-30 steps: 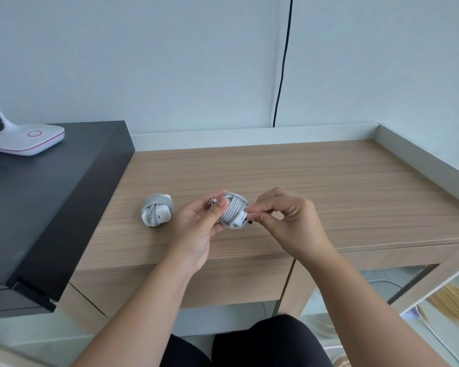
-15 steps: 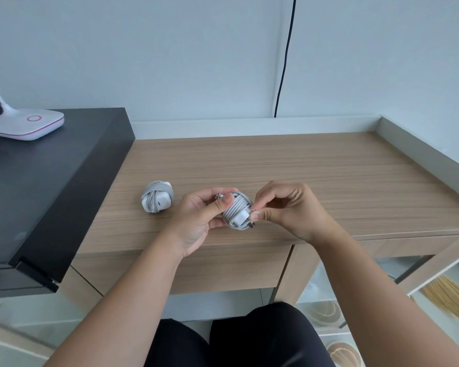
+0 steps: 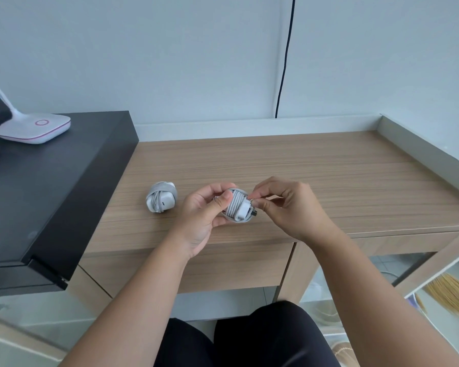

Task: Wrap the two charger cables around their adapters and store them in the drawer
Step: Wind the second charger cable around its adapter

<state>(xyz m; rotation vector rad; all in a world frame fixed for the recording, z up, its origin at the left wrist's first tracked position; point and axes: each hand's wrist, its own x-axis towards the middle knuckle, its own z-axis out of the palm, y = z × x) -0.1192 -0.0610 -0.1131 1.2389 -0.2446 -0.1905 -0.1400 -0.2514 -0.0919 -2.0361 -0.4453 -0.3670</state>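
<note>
A white charger adapter with its grey cable wound around it (image 3: 238,207) is held just above the wooden desk (image 3: 329,181). My left hand (image 3: 204,215) grips it from the left, thumb across the coils. My right hand (image 3: 289,205) pinches the cable's end at the adapter's right side. A second adapter with its cable wrapped around it (image 3: 161,200) lies on the desk to the left, apart from both hands. The drawer front (image 3: 196,268) below the desk top is closed.
A black cabinet (image 3: 51,194) stands higher than the desk on the left, with a white lamp base (image 3: 35,128) on it. A raised ledge runs along the desk's back and right edges. A black cord (image 3: 284,62) hangs down the wall.
The hands and the wrapped adapter have stayed at the same spot on the desk. My right fingers have shifted slightly on the cable end. The camera has tilted a little.
</note>
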